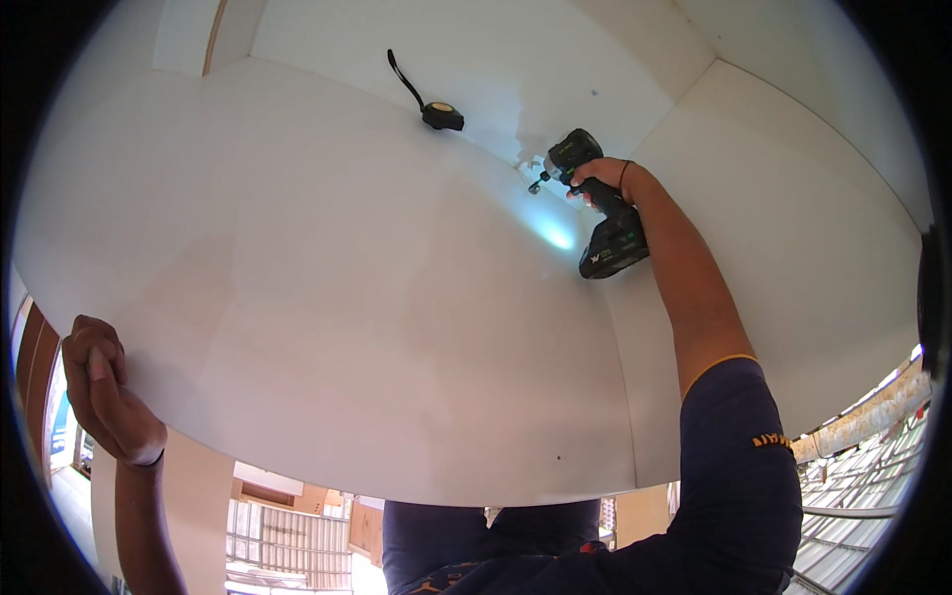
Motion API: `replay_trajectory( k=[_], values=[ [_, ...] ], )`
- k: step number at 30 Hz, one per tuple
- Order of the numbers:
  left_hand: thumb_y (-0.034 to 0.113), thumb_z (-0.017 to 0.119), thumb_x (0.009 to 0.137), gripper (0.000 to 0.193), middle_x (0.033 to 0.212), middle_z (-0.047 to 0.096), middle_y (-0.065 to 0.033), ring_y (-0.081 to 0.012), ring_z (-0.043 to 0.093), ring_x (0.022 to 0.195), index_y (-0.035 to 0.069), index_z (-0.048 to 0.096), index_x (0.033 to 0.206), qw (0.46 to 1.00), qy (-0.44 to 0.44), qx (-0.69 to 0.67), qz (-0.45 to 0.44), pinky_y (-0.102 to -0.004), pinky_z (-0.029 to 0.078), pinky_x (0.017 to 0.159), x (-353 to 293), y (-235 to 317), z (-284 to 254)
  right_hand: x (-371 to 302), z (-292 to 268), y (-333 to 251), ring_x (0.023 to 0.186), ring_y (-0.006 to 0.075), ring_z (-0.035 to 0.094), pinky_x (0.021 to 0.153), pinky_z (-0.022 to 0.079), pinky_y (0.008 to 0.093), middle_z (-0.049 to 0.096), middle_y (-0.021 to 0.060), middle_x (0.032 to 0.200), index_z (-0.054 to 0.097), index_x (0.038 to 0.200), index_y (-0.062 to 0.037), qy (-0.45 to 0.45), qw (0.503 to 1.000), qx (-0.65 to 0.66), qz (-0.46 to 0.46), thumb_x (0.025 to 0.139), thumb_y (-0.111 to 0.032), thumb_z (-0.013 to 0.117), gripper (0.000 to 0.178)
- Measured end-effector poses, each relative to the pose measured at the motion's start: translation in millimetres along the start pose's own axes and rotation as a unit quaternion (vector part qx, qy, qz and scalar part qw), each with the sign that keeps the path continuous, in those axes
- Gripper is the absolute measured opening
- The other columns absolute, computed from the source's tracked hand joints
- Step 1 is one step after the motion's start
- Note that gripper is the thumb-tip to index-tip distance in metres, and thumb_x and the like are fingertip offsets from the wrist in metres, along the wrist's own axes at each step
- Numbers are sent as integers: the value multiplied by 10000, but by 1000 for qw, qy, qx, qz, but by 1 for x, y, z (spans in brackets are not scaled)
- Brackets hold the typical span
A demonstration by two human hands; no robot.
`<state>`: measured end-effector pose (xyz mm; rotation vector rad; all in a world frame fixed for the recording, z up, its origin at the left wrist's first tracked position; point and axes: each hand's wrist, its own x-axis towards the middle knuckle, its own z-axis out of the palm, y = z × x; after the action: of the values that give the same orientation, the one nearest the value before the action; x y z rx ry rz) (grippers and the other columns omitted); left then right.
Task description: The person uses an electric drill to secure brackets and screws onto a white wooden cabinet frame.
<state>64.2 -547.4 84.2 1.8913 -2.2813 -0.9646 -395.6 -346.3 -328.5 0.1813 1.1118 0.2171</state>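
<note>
My right hand [607, 178] is wrapped round the grip of a black cordless drill driver [617, 241]. The driver points left, its lamp casting a bluish-white spot on the white panel [397, 297] by the inner corner. A short bit [536, 184] shows at its nose, close to the seam between two panels. At the far left, my left hand [96, 382] is closed with curled fingers beside the panel's left edge. Whatever it may hold is hidden. A black tape measure [442, 117] with a wrist strap lies along the seam, left of the driver.
White side panel [764, 218] rises on the right, and another white panel [476, 50] runs along the back. An upright divider [188, 40] stands at the far left. Beyond the near edge are my dark trousers [436, 535] and a metal grille [288, 540].
</note>
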Motion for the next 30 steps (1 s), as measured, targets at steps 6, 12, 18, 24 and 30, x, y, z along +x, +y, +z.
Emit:
replay_trajectory(
  k=[6,12,18,24,30],
  values=[
    [131,322,822,80,714,296,-45,-126,256,631,83,374,785,1000,3,-9,-10,-295,220,593,-4,1,-5,-6,1,-3,562,125,534,512,508,309,667,141,967,517,1028,24,-5,1000,-16,9,799,-125,616,290],
    [133,319,826,88,716,304,-48,-126,262,633,78,382,797,1000,-18,-5,10,-294,219,586,-3,-10,-6,-6,1,-3,555,131,542,499,505,309,670,135,953,525,1027,13,-7,1000,-5,-1,800,-128,618,283],
    [145,320,839,107,722,308,-54,-131,269,633,68,385,803,1000,-23,15,-6,-293,221,586,-4,-9,-4,-4,-1,-2,537,138,550,474,498,306,678,122,908,537,1022,-6,15,1000,-7,5,797,-126,624,269],
    [148,307,842,117,719,303,-56,-134,275,635,70,375,789,999,-33,15,12,-296,222,587,-1,-17,-3,-5,0,-6,532,126,539,470,498,300,674,124,931,524,1008,-5,15,1000,-10,14,796,-116,621,258],
    [142,304,839,112,706,290,-53,-133,273,629,70,364,777,1000,-13,12,-4,-299,222,586,-1,-12,1,0,-4,-3,533,128,536,470,500,299,674,133,939,512,1010,-4,1,1000,17,23,798,-103,611,254]
  ],
)
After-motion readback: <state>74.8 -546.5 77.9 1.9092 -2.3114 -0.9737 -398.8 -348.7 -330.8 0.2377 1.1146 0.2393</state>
